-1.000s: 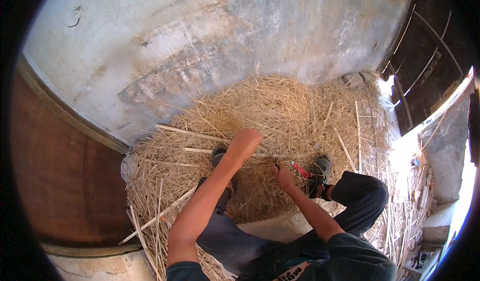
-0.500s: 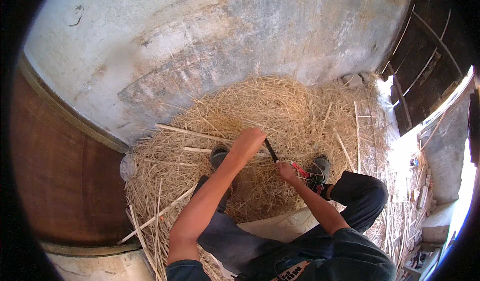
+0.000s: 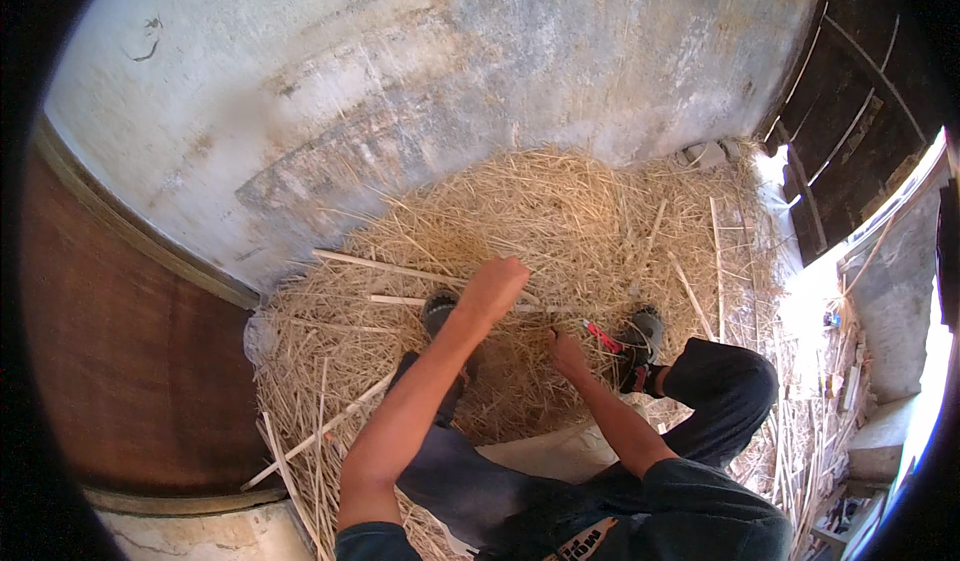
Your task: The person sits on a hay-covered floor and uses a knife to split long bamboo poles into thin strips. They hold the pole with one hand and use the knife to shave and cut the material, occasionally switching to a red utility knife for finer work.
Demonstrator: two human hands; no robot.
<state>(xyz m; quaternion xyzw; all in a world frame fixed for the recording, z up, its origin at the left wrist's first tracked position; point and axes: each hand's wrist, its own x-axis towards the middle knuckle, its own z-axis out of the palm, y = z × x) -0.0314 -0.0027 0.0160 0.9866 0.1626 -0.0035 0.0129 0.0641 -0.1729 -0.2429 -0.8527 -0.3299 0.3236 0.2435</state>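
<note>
**Dark tool point(image 3: 555, 332) no longer spans left hand point(image 3: 498, 286) to right hand point(image 3: 568, 353)**

Half a second back it bridged the gap; now you show only a short dark end, gripped in your right hand. Probably turned end-on or drawn clear, so I'd read it as off the work. Your left hand is clenched, contents hidden. Pale strip point(image 3: 545, 309) shows between your hands; can't tell if held. Red item point(image 3: 603, 337) beside your right shoe point(image 3: 645, 333) crowds that side. Loose straw point(image 3: 560, 196) beyond could snag; stained wall point(image 3: 400, 81) backs it.
</note>
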